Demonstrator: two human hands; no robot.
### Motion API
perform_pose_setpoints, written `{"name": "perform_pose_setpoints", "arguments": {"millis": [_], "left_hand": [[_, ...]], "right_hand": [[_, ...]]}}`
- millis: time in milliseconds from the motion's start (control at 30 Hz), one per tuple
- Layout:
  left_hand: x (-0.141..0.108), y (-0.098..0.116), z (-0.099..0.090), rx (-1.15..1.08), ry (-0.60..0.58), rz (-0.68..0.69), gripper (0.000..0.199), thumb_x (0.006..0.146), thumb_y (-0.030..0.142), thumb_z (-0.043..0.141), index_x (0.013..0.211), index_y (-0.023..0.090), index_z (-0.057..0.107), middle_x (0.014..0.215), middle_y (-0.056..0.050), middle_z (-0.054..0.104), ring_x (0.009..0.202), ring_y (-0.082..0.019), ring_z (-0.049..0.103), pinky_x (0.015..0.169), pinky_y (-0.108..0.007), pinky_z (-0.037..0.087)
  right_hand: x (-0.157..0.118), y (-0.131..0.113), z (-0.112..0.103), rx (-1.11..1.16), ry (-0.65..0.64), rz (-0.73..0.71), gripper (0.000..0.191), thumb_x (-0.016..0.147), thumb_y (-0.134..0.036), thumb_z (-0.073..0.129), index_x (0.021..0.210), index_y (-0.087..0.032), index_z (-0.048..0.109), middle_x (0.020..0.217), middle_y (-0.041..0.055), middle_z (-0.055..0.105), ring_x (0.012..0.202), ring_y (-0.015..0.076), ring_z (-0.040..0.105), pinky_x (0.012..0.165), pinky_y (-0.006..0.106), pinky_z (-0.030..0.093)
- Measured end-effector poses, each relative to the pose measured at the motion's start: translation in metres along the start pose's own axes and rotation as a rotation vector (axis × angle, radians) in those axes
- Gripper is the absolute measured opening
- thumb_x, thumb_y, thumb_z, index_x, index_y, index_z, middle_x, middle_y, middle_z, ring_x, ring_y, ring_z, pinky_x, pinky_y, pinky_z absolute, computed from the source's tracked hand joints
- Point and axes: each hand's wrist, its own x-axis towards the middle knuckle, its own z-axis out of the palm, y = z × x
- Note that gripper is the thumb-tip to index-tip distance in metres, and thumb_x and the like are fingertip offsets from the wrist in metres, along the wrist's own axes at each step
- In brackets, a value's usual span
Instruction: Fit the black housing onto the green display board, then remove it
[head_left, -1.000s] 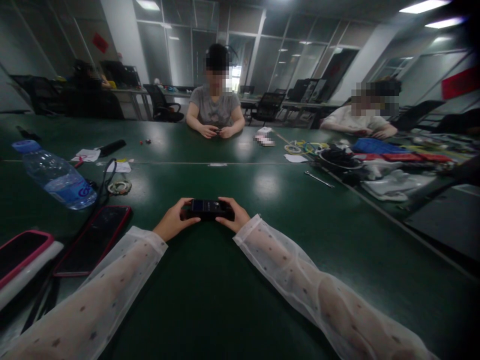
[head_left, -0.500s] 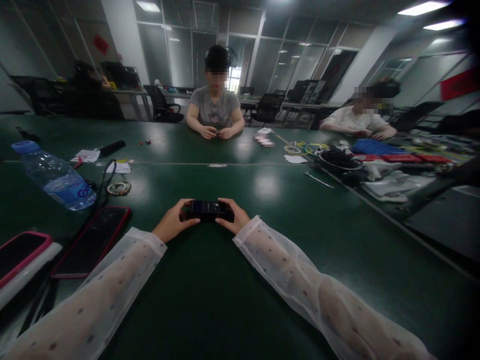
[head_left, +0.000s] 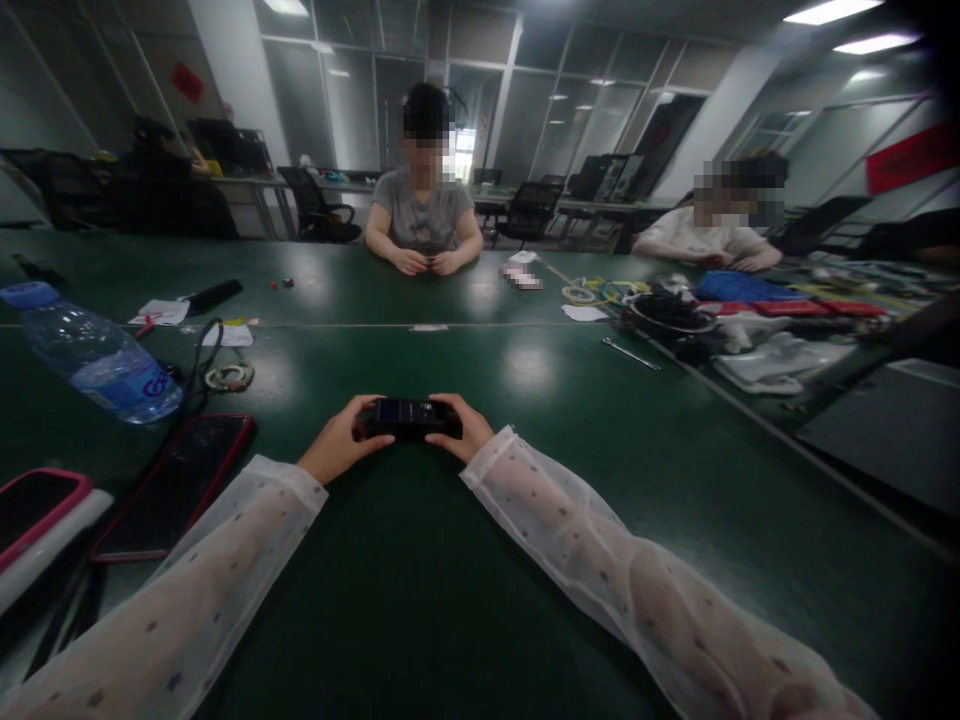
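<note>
Clamped at both ends, the black rectangular device with a small screen (head_left: 409,418) sat between the left hand (head_left: 345,437) and right hand (head_left: 463,428), mid-frame, over the dark green table (head_left: 405,580)! Over at left lay a red-edged black phone (head_left: 176,485), near a clear, blue-capped plastic bottle (head_left: 97,355).

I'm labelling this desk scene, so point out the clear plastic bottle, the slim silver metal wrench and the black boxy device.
Clear plastic bottle (head_left: 94,352): head view, middle of its body.
Slim silver metal wrench (head_left: 631,355): head view, middle of its shaft.
Black boxy device (head_left: 409,414): head view, middle of its upper face.
</note>
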Motion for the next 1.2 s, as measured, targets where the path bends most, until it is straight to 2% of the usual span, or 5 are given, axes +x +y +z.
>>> {"name": "perform_pose_setpoints", "arguments": {"millis": [333,467,633,900,1200], "left_hand": [[0.002,-0.006,0.002,0.059,0.034,0.017,0.065,0.073,0.040,0.068,0.128,0.021,0.039,0.113,-0.010,0.057,0.063,-0.014,0.056,0.056,-0.029,0.046],[0.002,-0.003,0.000,0.047,0.000,0.010,0.056,0.077,0.035,0.066,0.125,0.020,0.043,0.107,-0.009,0.059,0.057,-0.011,0.052,0.052,-0.025,0.042],[0.000,0.002,-0.003,0.051,-0.026,0.004,0.052,0.078,0.034,0.065,0.124,0.020,0.044,0.098,-0.006,0.061,0.058,-0.012,0.052,0.052,-0.025,0.040],[-0.001,0.002,-0.003,0.034,-0.035,-0.005,0.050,0.078,0.034,0.064,0.122,0.021,0.045,0.095,-0.006,0.062,0.061,-0.014,0.054,0.053,-0.027,0.043],[0.001,-0.001,-0.002,0.025,-0.031,-0.002,0.050,0.078,0.035,0.064,0.122,0.022,0.045,0.108,-0.007,0.060,0.063,-0.014,0.055,0.054,-0.028,0.044]], "right_hand": [[-0.001,-0.003,0.004,0.118,0.153,-0.031,0.052,0.066,-0.023,0.073,0.111,-0.023,0.047,0.108,0.0063,0.060,0.104,0.0231,0.059,0.093,0.045,0.046],[-0.001,-0.001,0.004,0.198,0.333,-0.065,0.050,0.072,-0.029,0.068,0.115,-0.024,0.044,0.110,0.0062,0.057,0.102,0.0210,0.059,0.091,0.041,0.048],[0.003,0.012,0.001,0.127,0.590,0.009,0.050,0.072,-0.033,0.068,0.114,-0.021,0.042,0.107,0.0080,0.056,0.097,0.0216,0.059,0.088,0.041,0.049],[0.004,0.033,0.002,-0.056,0.551,0.191,0.051,0.069,-0.031,0.068,0.111,-0.019,0.043,0.106,0.0101,0.055,0.098,0.0255,0.057,0.090,0.047,0.045],[0.002,0.028,-0.001,-0.287,0.588,0.130,0.059,0.064,-0.028,0.071,0.116,-0.017,0.045,0.105,0.0119,0.051,0.101,0.0296,0.050,0.090,0.051,0.042]]}}
